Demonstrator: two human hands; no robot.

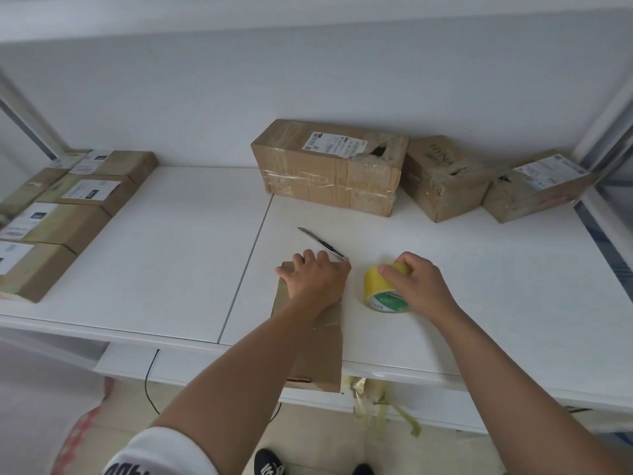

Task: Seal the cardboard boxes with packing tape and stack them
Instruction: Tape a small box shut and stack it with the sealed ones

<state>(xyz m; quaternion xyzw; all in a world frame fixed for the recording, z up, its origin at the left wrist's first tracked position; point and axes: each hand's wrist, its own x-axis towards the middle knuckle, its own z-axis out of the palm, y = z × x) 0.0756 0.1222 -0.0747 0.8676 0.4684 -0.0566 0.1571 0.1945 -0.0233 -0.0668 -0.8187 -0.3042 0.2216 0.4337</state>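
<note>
A: From the head camera, what are the hands doing?

B: The left hand (313, 277) lies flat, fingers straight, pressing the far end of a flattened cardboard box (317, 341) that overhangs the white table's (171, 255) near edge. The right hand (416, 281) curls round a yellow tape roll (380, 289) standing just beside it.

A: Anything else?

B: A utility knife (322, 243) lies just beyond the left fingers. Three worn boxes (329, 166) sit by the wall; labelled boxes (65, 214) line the left.

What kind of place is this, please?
Probably a small parcel packing room: labelled cardboard boxes stand on a white table, with a roll of yellow packing tape and a utility knife.
</note>
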